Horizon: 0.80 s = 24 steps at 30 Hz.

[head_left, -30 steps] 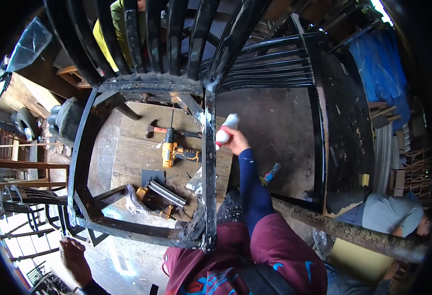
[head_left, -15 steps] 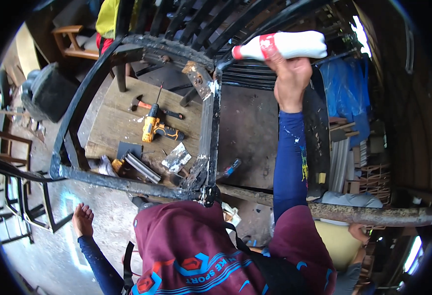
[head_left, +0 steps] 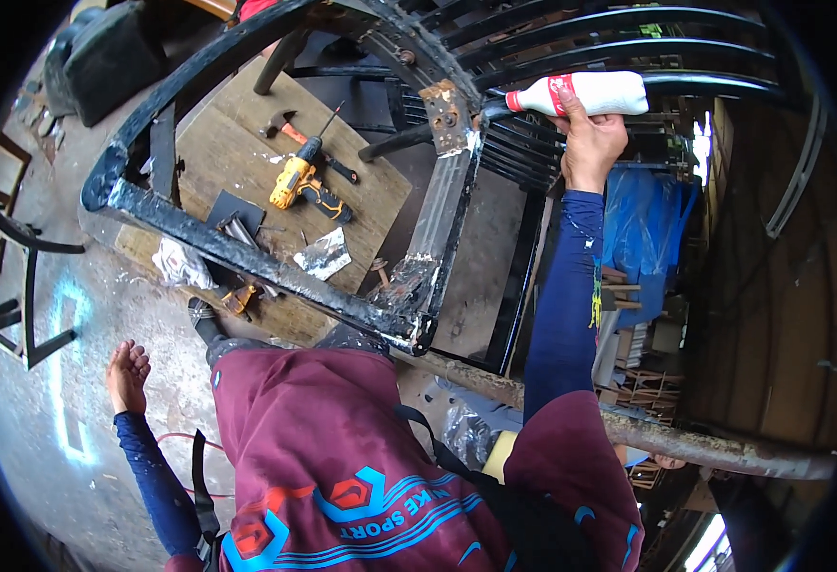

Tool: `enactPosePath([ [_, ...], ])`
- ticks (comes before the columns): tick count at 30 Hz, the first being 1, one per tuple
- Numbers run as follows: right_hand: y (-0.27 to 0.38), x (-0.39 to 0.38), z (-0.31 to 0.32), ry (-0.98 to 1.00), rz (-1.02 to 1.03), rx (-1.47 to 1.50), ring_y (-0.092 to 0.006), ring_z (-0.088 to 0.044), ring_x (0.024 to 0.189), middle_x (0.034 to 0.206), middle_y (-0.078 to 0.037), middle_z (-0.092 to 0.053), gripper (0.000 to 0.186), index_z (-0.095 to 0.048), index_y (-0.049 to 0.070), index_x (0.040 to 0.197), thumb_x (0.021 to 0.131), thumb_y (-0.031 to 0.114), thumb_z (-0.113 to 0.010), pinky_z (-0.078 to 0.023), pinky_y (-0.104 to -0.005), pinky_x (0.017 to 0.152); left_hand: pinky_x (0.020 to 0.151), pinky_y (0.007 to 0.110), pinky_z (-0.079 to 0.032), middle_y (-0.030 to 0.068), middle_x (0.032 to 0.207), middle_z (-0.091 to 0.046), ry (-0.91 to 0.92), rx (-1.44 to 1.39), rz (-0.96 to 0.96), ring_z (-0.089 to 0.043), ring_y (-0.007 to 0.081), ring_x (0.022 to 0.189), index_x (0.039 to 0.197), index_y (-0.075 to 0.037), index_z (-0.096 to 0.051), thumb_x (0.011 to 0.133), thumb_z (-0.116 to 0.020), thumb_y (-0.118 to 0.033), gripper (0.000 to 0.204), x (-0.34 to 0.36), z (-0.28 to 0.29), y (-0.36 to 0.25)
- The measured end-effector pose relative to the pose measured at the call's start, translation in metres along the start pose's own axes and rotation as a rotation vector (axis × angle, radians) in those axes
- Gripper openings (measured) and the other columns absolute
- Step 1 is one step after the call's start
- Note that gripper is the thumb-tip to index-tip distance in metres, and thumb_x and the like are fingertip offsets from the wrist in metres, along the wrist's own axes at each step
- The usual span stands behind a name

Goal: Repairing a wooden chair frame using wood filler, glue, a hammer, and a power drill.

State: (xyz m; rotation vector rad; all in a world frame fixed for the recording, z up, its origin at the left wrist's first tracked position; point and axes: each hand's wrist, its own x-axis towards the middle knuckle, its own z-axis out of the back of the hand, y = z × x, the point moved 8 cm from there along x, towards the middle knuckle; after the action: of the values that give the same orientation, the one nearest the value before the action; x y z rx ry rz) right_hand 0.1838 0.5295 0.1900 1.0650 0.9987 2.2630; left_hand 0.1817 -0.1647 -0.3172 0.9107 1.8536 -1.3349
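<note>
Held the white bottle [head_left: 598,95] at about 1 o'clock, fingers of the right hand [head_left: 594,148] wrapped round its body, on its side with the red cap [head_left: 512,101] toward 9. Had the cap near the corner block [head_left: 449,114] of the black frame [head_left: 285,272]; could not make out contact or a gap. Left the left hand [head_left: 128,374] at between 8 and 9 o'clock, empty, fingers loosely curled, touching nothing.

Judged the work partway: found white marks near the corner block and worn, rough patches on the frame, but saw no liquid leaving the bottle and no seat in the opening. Judged the bottle in use, not yet put down.

Saw through the frame, from 9 round to 11, a wooden board [head_left: 237,124] bearing a drill [head_left: 295,181], a hammer [head_left: 294,133], a stained plate [head_left: 323,253] and a rag [head_left: 182,262]. Noted slats [head_left: 628,48] close above the bottle, crowding the right hand, a blue sheet [head_left: 638,210] toward 2, and a pipe [head_left: 704,448] across 4.
</note>
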Motion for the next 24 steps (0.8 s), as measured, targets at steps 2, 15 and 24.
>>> enactPosePath([
  [2,0.002,-0.001,-0.003,-0.024,-0.004,-0.02,-0.0241,-0.073,0.093,0.109,-0.016,-0.071,0.043,-0.061,-0.004,0.118,0.082,0.006,-0.083,-0.066,-0.037,0.071,0.064,0.023,-0.05,0.0009,0.089,-0.067,-0.011,-0.008,-0.003,-0.062,0.0097,0.071,0.113,-0.009,-0.059,0.101,-0.06,-0.027,0.022,-0.001,0.002,0.002],
  [15,0.023,-0.008,-0.017,-0.072,0.222,-0.282,-0.025,-0.072,0.098,0.11,-0.02,-0.071,0.047,-0.06,-0.009,0.114,0.076,0.002,-0.087,-0.059,-0.0369,0.089,0.064,0.022,-0.05,0.0003,0.089,-0.067,0.011,-0.016,-0.013,-0.061,0.0087,0.071,0.114,-0.008,-0.06,0.102,-0.059,-0.026,0.022,0.008,0.005,0.003],
  [24,0.016,-0.012,-0.026,-0.038,0.228,-0.363,-0.0258,-0.071,0.103,0.113,-0.019,-0.071,0.051,-0.061,-0.008,0.118,0.077,0.006,-0.088,-0.059,-0.0384,0.091,0.064,0.022,-0.05,0.0007,0.089,-0.067,0.048,0.005,-0.015,-0.062,0.0087,0.071,0.114,-0.008,-0.06,0.102,-0.06,-0.028,0.023,0.014,-0.005,-0.007],
])
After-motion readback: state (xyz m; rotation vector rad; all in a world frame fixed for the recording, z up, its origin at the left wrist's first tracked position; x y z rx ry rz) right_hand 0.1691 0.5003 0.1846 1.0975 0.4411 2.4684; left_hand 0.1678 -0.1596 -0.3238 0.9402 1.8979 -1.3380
